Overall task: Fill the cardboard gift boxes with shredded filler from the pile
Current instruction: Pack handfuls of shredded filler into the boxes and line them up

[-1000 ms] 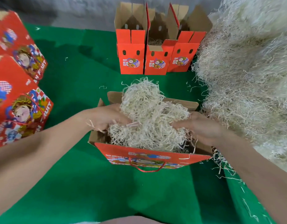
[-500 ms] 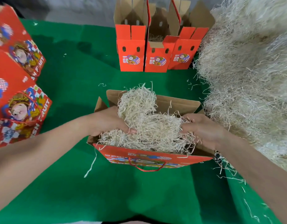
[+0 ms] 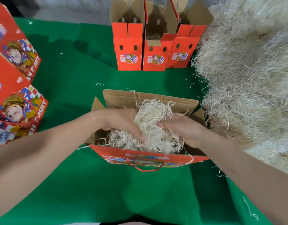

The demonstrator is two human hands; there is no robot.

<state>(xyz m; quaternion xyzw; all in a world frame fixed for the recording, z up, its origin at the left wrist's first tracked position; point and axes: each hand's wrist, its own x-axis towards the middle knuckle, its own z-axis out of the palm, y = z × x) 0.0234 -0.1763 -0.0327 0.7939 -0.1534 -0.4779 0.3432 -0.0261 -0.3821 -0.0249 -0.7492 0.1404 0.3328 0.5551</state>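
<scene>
Packing looks like the step in hand: the left hand [image 3: 119,122] and right hand [image 3: 187,129] each curl fingers round a wad of filler [image 3: 153,114], squeezing it together over the open box [image 3: 149,158] at centre frame. Part of the wad sits inside; the right end looks bare. Next, I judge, push it down and spread it sideways. The pile [image 3: 247,78] fills the right side. At upper centre three boxes [image 3: 128,52] stand open; the middle one shows a little filler.
</scene>
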